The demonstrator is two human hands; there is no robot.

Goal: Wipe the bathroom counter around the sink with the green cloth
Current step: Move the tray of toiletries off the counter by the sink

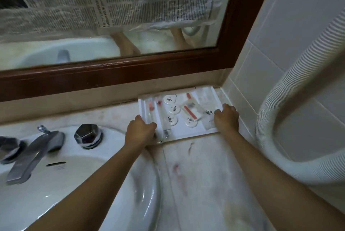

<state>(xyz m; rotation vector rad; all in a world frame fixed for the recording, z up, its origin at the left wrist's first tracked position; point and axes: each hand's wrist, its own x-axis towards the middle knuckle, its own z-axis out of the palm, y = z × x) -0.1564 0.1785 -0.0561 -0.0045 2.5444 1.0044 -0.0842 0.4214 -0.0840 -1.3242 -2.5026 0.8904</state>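
Note:
A white amenity tray lies on the marble counter in the back right corner, right of the white sink. It carries several wrapped toiletries and round white caps. My left hand grips the tray's near left edge. My right hand grips its right edge. No green cloth is in view.
A chrome faucet with a hexagonal knob sits at the sink's back. A wood-framed mirror covered with newspaper runs along the back wall. A white corrugated hose curves along the tiled right wall. Reddish stains mark the counter.

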